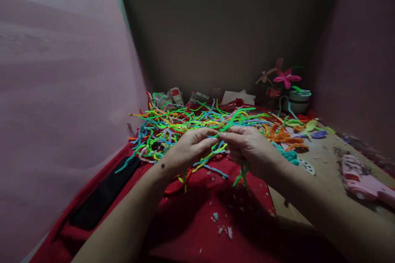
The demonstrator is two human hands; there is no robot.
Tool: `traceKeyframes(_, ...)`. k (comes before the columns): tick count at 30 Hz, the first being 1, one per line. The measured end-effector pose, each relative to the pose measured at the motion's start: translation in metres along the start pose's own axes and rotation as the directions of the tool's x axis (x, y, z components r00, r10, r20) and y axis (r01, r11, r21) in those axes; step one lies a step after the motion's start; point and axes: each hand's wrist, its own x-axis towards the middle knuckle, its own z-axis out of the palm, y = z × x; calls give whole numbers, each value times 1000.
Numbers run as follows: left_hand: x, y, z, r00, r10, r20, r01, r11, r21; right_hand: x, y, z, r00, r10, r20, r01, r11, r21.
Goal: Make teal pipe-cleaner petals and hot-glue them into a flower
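Observation:
Between my two hands is a bright green pipe cleaner [232, 120], its upper part slanting up and to the right. My left hand [197, 143] pinches it near the fingertips. My right hand [247, 144] is closed on it with thumb and fingers, and green ends [241, 176] hang below that palm. The fingertips of both hands nearly meet. Just beyond them spreads a large tangled heap of coloured pipe cleaners [175, 117] in green, yellow, blue, red and pink.
A dark phone [106, 193] lies on the red cloth [197, 230] at left, with fluffy scraps nearer me. On the right are shaped orange pieces [279, 133], teal pieces [288, 155] and a pink glue gun [364, 181]. Behind stands a pot [299, 102] by pink flowers [286, 78].

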Motion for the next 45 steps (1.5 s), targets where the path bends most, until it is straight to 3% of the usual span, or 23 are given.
traceKeyframes(3,-2,1,-15,997,-35,71,35,999,-10,-1,-5,-3,998,-38,-48,36,999,-37)
traceKeyframes(5,-1,-4,-30,999,-23,24,24,997,-69,-1,-8,-6,994,-71,-82,70,997,-19)
traceKeyframes(7,4,-11,-46,992,-1,-123,-23,981,-191,0,-10,-9,991,-89,-100,92,996,22)
traceKeyframes(10,15,-24,-63,917,7,-400,-203,870,-449,2,-11,-11,985,-113,-131,125,988,86)
traceKeyframes(13,23,-30,-67,851,-77,-520,-306,732,-608,4,-12,-12,949,-205,-240,240,962,130)
traceKeyframes(16,19,-24,-53,897,-48,-438,-254,757,-602,7,-12,-13,880,-338,-335,385,919,83)
traceKeyframes(18,10,-16,-38,966,40,-257,-160,869,-468,7,-9,-14,844,-404,-353,434,901,6)
traceKeyframes(19,5,-11,-29,993,37,-116,-77,929,-362,6,-7,-13,837,-425,-345,438,898,-43)
traceKeyframes(21,-3,-4,-12,991,-23,129,47,983,-180,3,-4,-11,840,-455,-296,422,890,-172)
traceKeyframes(23,-8,0,0,970,-67,233,92,991,-99,0,-1,-7,829,-504,-240,418,846,-331)
traceKeyframes(25,-9,0,6,952,-73,296,119,983,-141,-3,0,-4,819,-538,-198,421,798,-431)
traceKeyframes(27,-7,-2,7,964,-18,264,90,961,-263,-3,1,-4,844,-504,-182,398,817,-417)
traceKeyframes(29,-2,-5,6,995,50,90,-18,945,-327,-2,2,-4,899,-402,-172,340,890,-305)
traceKeyframes(31,3,-7,7,995,53,-79,-74,956,-285,0,4,-4,939,-309,-153,280,942,-183)
traceKeyframes(33,6,-8,11,990,1,-138,-36,966,-254,0,7,-2,965,-244,-102,230,965,-125)
traceKeyframes(37,8,-9,18,990,-5,-138,-35,959,-283,-4,8,2,977,-214,8,211,956,-205)
traceKeyframes(41,7,-10,17,1000,20,-18,-25,920,-391,-7,5,2,969,-245,29,240,907,-345)
traceKeyframes(45,7,-14,15,997,13,76,32,823,-567,-7,3,1,979,-197,59,206,937,-284)
